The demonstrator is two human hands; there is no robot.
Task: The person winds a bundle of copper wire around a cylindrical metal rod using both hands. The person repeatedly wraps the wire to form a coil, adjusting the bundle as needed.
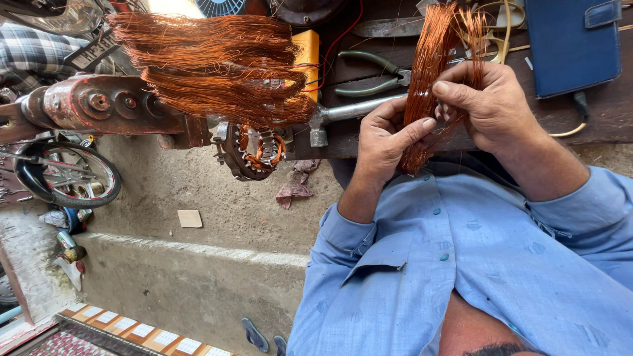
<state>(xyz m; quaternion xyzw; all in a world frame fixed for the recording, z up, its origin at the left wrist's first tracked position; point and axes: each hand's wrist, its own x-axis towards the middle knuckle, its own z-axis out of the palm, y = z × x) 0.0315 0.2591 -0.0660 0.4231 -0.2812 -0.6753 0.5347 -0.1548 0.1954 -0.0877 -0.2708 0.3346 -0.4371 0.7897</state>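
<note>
I see a hank of copper wire held between both hands, in front of the blue shirt and at the near edge of the bench. The left hand pinches the lower part of the hank, its thumb pressed across the strands against the curled fingers, which I judge keeps the loose wires gathered in one bundle. The right hand sits just beside it, its fingers closed into the strands a little higher up, thumb laid along the top, as if separating or straightening a few wires while the other hand anchors them. The hank's upper end fans out past the fingers over the bench.

Just beyond the left fingers lie green-handled pliers on the bench, close enough to be picked up. Beyond the right hand rests a dark blue case and some yellowish cord.

Well off to the left fingers' side, a far bigger mass of copper wire hangs over a rusty metal arm, draped there so it stays untangled, I think. Below it a round stator with copper windings is fixed at the bench edge. Farther out I see a wheel and the concrete floor.
</note>
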